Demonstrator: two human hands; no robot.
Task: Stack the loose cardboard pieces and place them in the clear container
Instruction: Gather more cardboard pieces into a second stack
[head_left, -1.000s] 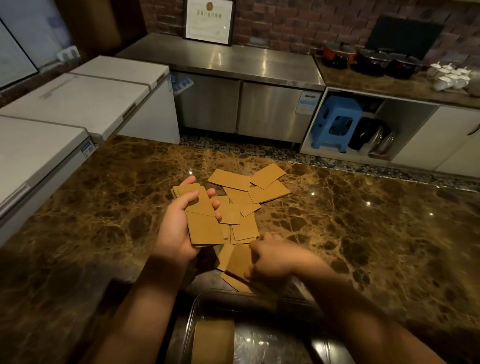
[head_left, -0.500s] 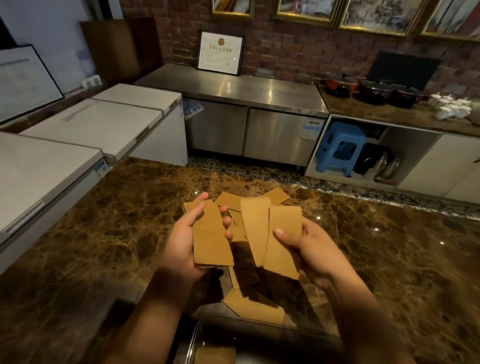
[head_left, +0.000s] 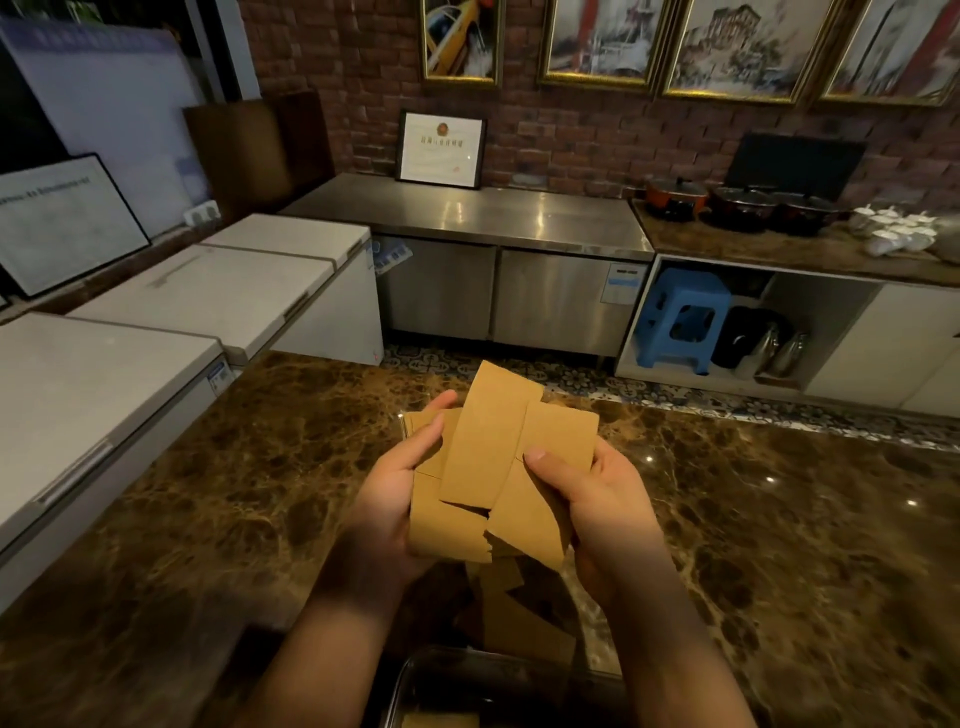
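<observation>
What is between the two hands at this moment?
In the head view, only the cardboard pieces, fanned and uneven: the left hand and the right hand grip them from either side.

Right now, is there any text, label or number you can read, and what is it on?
None can be read.
Framed certificate on the steel counter: red heading, too blurred.
Blue-and-white sticker on the steel cabinet: too small.
Leaning whiteboard: a faint line of print, illegible.
Cardboard pieces in both hands: no print showing.

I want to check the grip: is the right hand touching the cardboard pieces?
Touching. In the head view the right hand pinches the cardboard pieces, its thumb lying on their front face.
</observation>
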